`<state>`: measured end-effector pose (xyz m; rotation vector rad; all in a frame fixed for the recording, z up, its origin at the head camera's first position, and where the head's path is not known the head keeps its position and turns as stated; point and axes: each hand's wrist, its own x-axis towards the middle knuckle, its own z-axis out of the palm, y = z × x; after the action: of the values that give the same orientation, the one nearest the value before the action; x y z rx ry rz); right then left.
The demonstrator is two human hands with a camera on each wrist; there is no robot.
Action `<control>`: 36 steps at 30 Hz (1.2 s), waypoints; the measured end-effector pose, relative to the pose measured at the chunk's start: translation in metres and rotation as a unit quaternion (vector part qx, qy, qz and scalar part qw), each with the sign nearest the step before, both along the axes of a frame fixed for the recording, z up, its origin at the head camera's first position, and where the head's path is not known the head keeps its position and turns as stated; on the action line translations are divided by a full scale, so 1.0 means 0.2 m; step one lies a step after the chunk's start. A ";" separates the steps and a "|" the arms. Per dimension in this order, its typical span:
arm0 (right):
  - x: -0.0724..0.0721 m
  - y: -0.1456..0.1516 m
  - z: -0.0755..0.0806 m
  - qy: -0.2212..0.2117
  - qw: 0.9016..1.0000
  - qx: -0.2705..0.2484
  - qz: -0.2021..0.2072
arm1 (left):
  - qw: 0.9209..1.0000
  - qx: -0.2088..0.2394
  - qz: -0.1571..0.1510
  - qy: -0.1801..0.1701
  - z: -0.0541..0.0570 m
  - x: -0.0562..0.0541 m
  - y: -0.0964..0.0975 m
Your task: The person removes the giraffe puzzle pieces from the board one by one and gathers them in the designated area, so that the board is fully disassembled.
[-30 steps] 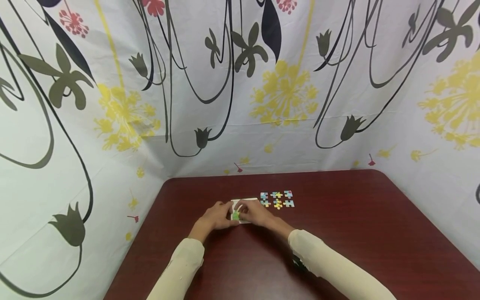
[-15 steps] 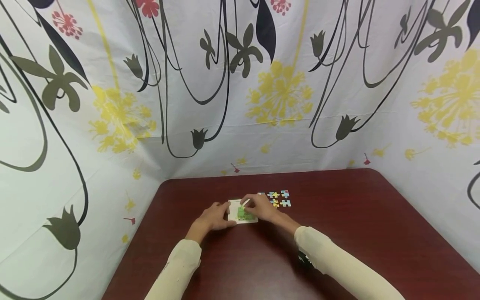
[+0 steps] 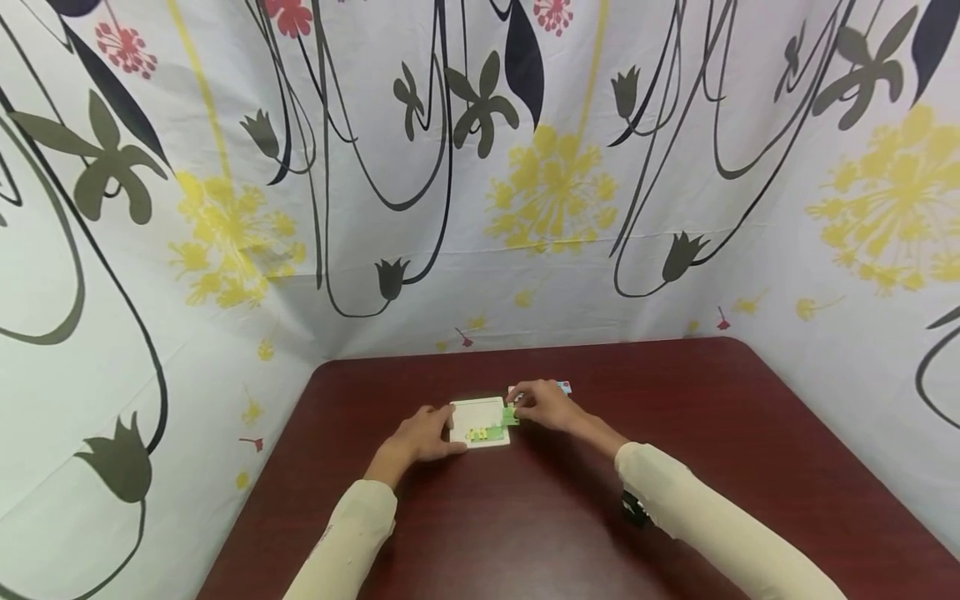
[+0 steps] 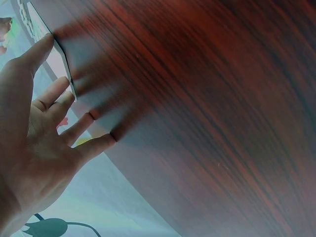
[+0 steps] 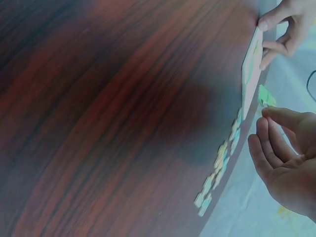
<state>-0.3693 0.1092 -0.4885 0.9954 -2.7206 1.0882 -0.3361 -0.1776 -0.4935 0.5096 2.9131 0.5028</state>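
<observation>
A flat white puzzle board lies on the table, with yellow-and-green pieces along its near side. My left hand holds the board by its left end, thumb at the near corner and fingertips at the left edge. The left wrist view shows its outer fingers spread down to the tabletop. Between thumb and fingertip, my right hand pinches a green puzzle piece. In the head view this piece overlaps the board's right edge; the right wrist view shows it raised above the table.
Several loose puzzle pieces lie in two rows right of the board, mostly hidden behind my right hand in the head view. The dark red wooden table meets a flower-patterned cloth behind and at both sides.
My right hand has moved rightward from over the board to its right edge, carrying the green piece and uncovering the pieces on the near side. The left hand keeps its hold on the board.
</observation>
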 end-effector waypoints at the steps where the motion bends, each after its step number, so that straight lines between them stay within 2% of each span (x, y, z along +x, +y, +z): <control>1: 0.00 0.01 0.00 0.001 1.000 0.002 0.002 | 1.000 0.000 0.000 0.001 0.00 0.00 0.00; 7: 0.00 0.05 -0.04 -0.002 1.000 0.023 -0.001 | 1.000 0.002 -0.001 0.003 -0.01 0.00 -0.01; 15: -0.01 0.06 -0.08 0.024 0.999 0.047 -0.001 | 1.000 -0.008 -0.003 0.005 0.00 0.00 0.00; 22: 0.00 0.06 -0.09 0.038 0.998 0.048 -0.006 | 1.000 -0.006 0.001 0.002 -0.01 0.00 0.00; 36: -0.01 0.03 -0.10 0.027 0.998 0.056 -0.010 | 1.000 -0.005 0.001 0.001 -0.01 0.00 -0.01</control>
<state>-0.3709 0.1155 -0.5078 0.9928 -2.7686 0.9016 -0.3366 -0.1788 -0.4953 0.5069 2.9161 0.4872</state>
